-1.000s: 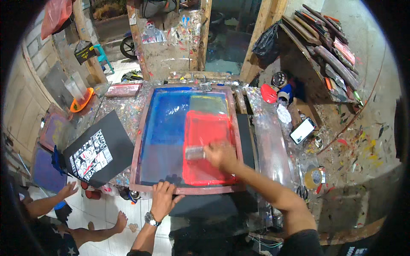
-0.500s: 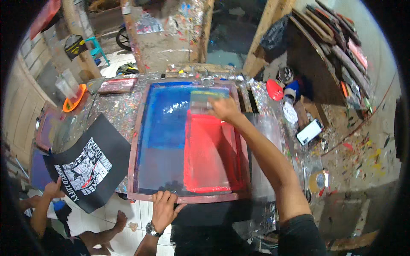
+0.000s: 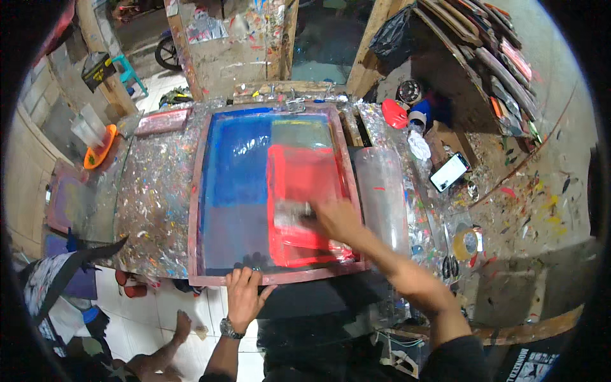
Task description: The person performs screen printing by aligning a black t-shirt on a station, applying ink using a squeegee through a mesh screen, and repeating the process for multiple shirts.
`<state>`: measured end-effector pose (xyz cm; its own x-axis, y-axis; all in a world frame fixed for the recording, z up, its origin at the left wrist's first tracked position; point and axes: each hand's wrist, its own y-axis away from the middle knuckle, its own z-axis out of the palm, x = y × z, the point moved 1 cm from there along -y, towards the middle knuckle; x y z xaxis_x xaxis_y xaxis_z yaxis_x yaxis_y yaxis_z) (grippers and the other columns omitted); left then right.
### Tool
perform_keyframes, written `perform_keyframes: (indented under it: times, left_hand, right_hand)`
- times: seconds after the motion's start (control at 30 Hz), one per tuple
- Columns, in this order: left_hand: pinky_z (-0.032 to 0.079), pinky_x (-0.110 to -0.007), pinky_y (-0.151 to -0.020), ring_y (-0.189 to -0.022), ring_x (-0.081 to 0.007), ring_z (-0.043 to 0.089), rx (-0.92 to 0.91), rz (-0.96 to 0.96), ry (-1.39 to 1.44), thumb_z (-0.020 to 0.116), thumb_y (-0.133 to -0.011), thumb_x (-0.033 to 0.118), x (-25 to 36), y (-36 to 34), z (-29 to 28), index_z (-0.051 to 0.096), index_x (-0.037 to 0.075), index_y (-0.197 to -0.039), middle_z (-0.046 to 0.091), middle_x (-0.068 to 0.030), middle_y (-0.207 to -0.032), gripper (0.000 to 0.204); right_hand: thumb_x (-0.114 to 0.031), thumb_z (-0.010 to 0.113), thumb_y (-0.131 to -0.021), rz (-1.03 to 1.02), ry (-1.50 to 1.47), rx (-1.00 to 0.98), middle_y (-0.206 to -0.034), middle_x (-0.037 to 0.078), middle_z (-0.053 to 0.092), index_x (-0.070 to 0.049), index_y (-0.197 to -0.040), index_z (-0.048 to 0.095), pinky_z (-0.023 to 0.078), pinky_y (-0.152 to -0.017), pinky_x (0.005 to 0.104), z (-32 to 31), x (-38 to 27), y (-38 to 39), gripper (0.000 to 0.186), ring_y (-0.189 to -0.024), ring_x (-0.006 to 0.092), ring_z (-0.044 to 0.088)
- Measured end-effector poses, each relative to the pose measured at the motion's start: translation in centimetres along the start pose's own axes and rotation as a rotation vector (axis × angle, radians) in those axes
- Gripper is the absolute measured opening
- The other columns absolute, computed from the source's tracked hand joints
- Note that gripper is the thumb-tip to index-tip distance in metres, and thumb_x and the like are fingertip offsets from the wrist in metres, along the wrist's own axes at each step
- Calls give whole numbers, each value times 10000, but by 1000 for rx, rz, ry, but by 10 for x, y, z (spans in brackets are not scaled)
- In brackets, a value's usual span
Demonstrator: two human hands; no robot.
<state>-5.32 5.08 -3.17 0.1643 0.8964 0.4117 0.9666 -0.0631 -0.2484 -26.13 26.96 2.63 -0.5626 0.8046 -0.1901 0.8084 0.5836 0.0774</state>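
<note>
A screen-printing frame (image 3: 302, 276) with a reddish wooden rim lies on the paint-spattered table. Its mesh carries a blue patch (image 3: 238, 162) at upper left and a wet red ink area (image 3: 302, 172) on the right half. My right hand (image 3: 338, 219), smeared by motion, grips a squeegee (image 3: 289, 214) standing in the lower middle of the red ink. The squeegee is blurred too. At the near rim, my left hand (image 3: 243, 294) curls its fingers over the wood, thumb out to the right. Black material (image 3: 312, 299) shows beneath the frame's near edge.
Left of me, a co-worker's leg (image 3: 162, 350) shows beside a curled black printed sheet (image 3: 57, 277). A phone (image 3: 450, 172), a tape roll (image 3: 468, 243) and scissors (image 3: 450, 267) lie to the right. An orange tray (image 3: 102, 149) sits far left.
My right hand has drawn the squeegee from the far end of the red area toward me. The co-worker's black sheet has moved left and is now curled. My left hand stays on the rim.
</note>
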Motion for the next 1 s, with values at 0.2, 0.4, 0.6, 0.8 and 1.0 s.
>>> perform_keyframes:
  times: [0.2, 0.4, 0.6, 0.8, 1.0]
  left_hand:
    - [407, -476, -815, -923, -359, 520, 54, 33, -48, 854, -766, 373, -4, 7, 3, 624, 56, -960, 550, -125, -980, 436]
    - [402, -457, -800, -912, -332, 533, -64, -61, 12, 860, -749, 343, -1, 7, -3, 647, 78, -907, 560, -99, -919, 375]
    - [410, -468, -757, -858, -349, 556, 8, -12, -18, 895, -687, 333, 9, -2, -4, 633, 62, -841, 573, -111, -847, 407]
    - [414, -424, -750, -858, -315, 565, 37, 61, -32, 893, -703, 354, 14, -17, -39, 674, 48, -873, 590, -88, -847, 413]
    - [433, -429, -850, -905, -299, 593, 439, 244, -206, 874, -757, 356, 64, -81, -125, 674, 56, -867, 600, -73, -875, 377]
  right_hand:
    - [-458, 661, -925, -172, 230, 462, -837, 172, 719, -57, -1207, 631, 552, -623, 524, -6, 74, -156, 491, -721, 378, 715]
    - [-475, 714, -885, -199, 177, 316, -818, 133, 699, -44, -1181, 588, 530, -537, 477, 41, 30, -19, 538, -644, 343, 705]
    - [-399, 766, -828, -237, 77, 263, -826, 94, 673, -66, -1040, 565, 561, -583, 421, 42, -15, 102, 443, -737, 296, 727]
    - [-594, 735, -853, -95, 69, 485, -986, 105, 643, -78, -971, 626, 305, -1040, 682, 1, -47, 118, 540, -891, 293, 654]
    - [-628, 778, -780, -61, 211, 1057, -976, 35, 619, -87, -1040, 671, 313, -1016, 540, -66, -43, 108, 610, -989, 210, 603]
